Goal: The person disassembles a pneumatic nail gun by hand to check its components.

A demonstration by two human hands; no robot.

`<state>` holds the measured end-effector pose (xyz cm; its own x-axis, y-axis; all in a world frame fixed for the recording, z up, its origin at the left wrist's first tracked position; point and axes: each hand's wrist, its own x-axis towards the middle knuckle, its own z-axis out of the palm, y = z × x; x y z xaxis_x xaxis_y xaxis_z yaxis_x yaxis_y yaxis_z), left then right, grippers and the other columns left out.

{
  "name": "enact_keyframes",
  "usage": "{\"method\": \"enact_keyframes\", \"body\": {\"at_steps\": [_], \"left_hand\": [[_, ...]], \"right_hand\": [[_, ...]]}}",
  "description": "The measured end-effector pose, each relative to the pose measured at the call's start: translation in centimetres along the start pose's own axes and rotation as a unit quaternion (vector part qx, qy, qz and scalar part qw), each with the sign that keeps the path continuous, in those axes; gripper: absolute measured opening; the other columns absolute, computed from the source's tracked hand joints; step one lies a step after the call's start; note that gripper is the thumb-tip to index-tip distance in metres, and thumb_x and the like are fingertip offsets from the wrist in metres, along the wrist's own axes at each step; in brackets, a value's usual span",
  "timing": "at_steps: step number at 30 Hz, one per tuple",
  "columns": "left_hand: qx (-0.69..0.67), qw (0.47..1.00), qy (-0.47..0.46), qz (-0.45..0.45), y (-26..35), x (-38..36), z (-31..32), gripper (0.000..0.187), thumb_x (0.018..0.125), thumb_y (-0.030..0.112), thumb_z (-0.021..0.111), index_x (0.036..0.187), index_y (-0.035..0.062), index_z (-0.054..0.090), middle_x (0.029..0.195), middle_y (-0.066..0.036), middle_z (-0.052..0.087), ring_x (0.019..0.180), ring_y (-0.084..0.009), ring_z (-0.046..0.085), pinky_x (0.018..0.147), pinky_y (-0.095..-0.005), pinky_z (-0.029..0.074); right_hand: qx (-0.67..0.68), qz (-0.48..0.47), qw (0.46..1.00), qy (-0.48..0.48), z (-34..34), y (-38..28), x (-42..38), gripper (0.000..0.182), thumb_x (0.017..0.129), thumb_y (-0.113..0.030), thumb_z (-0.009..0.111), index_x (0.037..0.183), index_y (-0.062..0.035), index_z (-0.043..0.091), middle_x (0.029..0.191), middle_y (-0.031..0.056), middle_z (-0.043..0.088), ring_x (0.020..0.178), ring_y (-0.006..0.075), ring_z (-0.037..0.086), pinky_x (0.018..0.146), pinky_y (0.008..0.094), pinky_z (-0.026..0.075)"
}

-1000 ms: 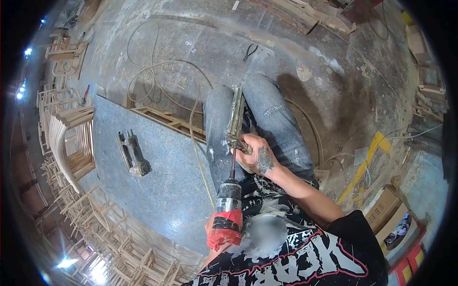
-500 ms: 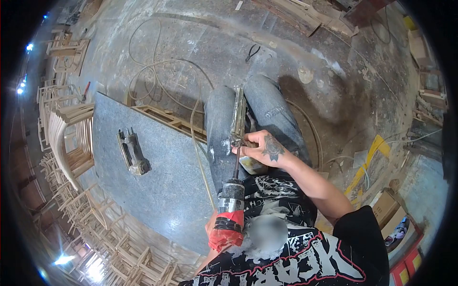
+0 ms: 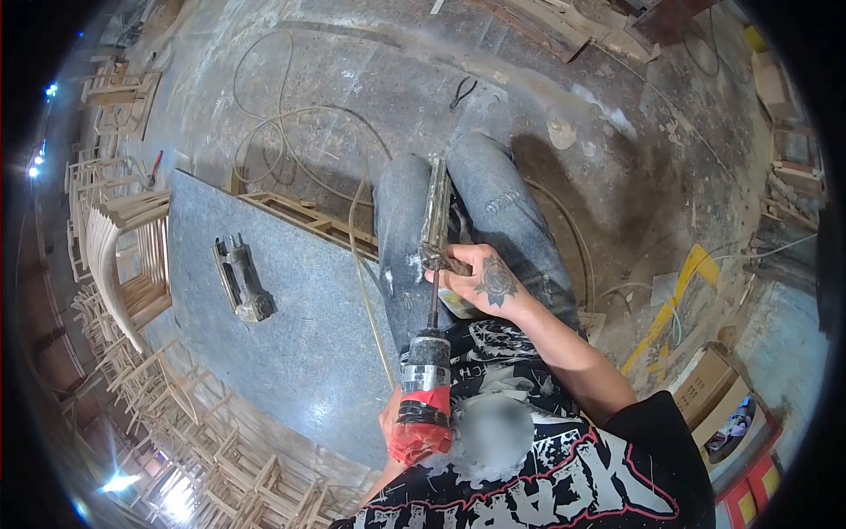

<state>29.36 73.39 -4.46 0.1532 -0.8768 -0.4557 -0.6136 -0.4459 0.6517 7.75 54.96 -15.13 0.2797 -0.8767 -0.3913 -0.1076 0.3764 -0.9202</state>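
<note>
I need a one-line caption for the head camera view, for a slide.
Seated worker's left hand grips the red-taped end of a long tool while the right hand holds its front part, beside a grey board.

Grimy metal tool (image 3: 434, 231), red tape-wrapped grip (image 3: 420, 421), speckled matt grey board (image 3: 291, 317), rough concrete floor (image 3: 388, 79)

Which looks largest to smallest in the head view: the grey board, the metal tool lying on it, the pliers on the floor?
1. Grey board
2. Metal tool
3. Pliers, though they lie farther from the camera, so their true size is unsure.
</note>
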Motion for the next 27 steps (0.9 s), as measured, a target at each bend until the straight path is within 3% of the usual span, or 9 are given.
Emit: {"method": "enact_keyframes", "body": {"at_steps": [7,10,13,16,25,27], "left_hand": [[-0.002,1.000,0.000,0.002,-0.1,0.0,0.1,0.026,0.096,0.023,0.072,0.115,0.0065,0.066,0.069,0.003,0.056,0.056,-0.0074,0.050,0.055,-0.0256,0.040],[-0.003,1.000,0.000,0.004,-0.2,0.0,0.2,0.025,0.097,0.023,0.072,0.115,0.0067,0.066,0.069,0.003,0.056,0.056,-0.0072,0.050,0.055,-0.0255,0.040],[-0.005,1.000,0.001,0.005,-0.2,0.1,0.2,0.025,0.097,0.023,0.072,0.115,0.0069,0.066,0.069,0.003,0.056,0.056,-0.0071,0.050,0.055,-0.0254,0.039],[-0.005,1.000,0.003,0.005,-0.3,0.1,0.3,0.024,0.097,0.022,0.072,0.115,0.0070,0.066,0.069,0.003,0.056,0.056,-0.0070,0.050,0.055,-0.0253,0.039],[-0.007,1.000,0.007,0.004,-0.4,-0.1,0.3,0.023,0.098,0.021,0.071,0.116,0.0075,0.066,0.068,0.004,0.055,0.057,-0.0066,0.049,0.055,-0.0250,0.038],[-0.008,1.000,0.009,0.002,-0.4,-0.1,0.3,0.022,0.098,0.021,0.071,0.116,0.0077,0.066,0.068,0.004,0.055,0.057,-0.0066,0.049,0.055,-0.0249,0.038]], "right_hand": [[-0.005,-0.019,1.000,0.001,0.1,0.3,-0.1,0.032,0.093,-0.026,0.081,0.105,0.0020,0.075,0.077,0.0064,0.068,0.076,0.0060,0.056,0.069,0.0292,0.050],[-0.016,0.006,1.000,-0.011,0.0,-0.2,-0.1,0.027,0.092,-0.020,0.075,0.109,-0.0001,0.075,0.090,0.0199,0.075,0.081,0.0154,0.070,0.078,0.0349,0.055],[-0.014,0.013,1.000,-0.015,0.0,-0.1,-0.1,0.027,0.091,-0.019,0.076,0.109,-0.0005,0.075,0.091,0.0199,0.075,0.079,0.0175,0.071,0.076,0.0344,0.055],[0.001,-0.012,1.000,-0.005,0.3,0.7,-0.1,0.033,0.093,-0.027,0.081,0.110,0.0010,0.075,0.079,0.0034,0.069,0.078,0.0056,0.057,0.071,0.0286,0.050],[-0.030,-0.029,0.999,0.009,0.4,1.3,0.0,0.038,0.092,-0.032,0.081,0.112,-0.0001,0.076,0.082,0.0065,0.071,0.078,0.0076,0.059,0.072,0.0301,0.051],[-0.035,-0.010,0.999,0.002,0.2,0.4,-0.1,0.033,0.091,-0.027,0.078,0.111,-0.0006,0.076,0.090,0.0167,0.074,0.084,0.0207,0.069,0.079,0.0360,0.054]]}}
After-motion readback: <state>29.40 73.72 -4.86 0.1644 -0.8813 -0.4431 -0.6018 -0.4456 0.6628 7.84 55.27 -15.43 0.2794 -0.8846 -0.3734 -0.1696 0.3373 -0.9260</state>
